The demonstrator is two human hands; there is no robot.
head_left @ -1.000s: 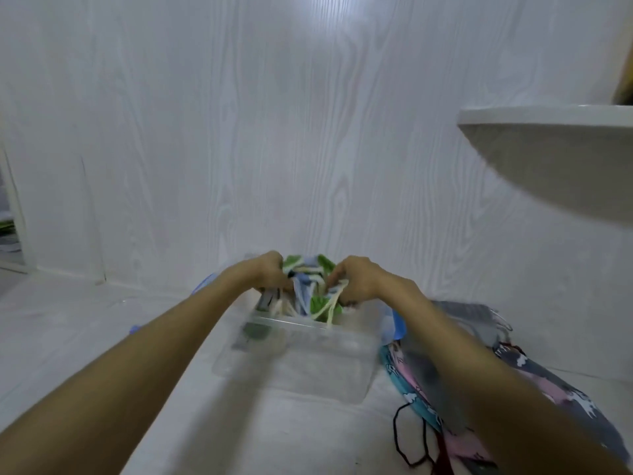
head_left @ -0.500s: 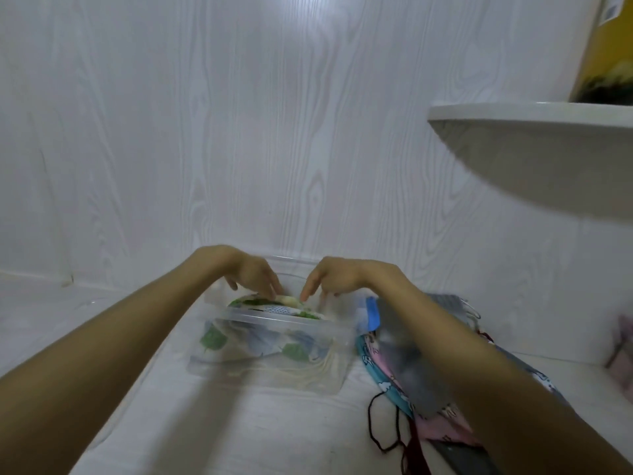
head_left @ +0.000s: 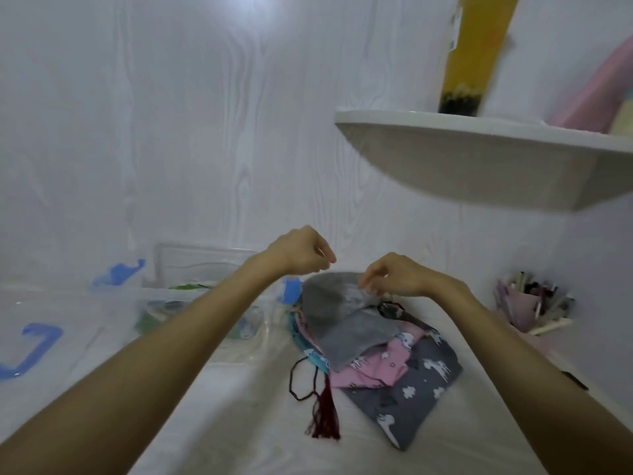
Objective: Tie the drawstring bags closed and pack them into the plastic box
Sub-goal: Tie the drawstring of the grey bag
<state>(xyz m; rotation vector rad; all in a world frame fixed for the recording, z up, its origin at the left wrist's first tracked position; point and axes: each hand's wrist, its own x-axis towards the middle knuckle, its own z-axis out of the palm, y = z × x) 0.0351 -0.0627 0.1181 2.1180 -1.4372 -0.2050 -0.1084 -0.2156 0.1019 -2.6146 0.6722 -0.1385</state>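
The pile of untied drawstring bags [head_left: 387, 358] lay nearest, the plain grey bag [head_left: 337, 310] on top. Both hands had left the plastic box [head_left: 205, 265], where the green-patterned bag [head_left: 186, 287] now sat packed. The right hand [head_left: 394, 275] pinched the grey bag's far edge; the left hand [head_left: 301, 250] hovered loosely curled, holding nothing.

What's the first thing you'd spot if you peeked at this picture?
Two bare arms stretch forward, the left hand and right hand hovering over a pile of drawstring bags with a plain grey bag on top. A dark red tassel trails off the pile's near side. To the left sits the clear plastic box with blue clips, a green-patterned bag already inside.
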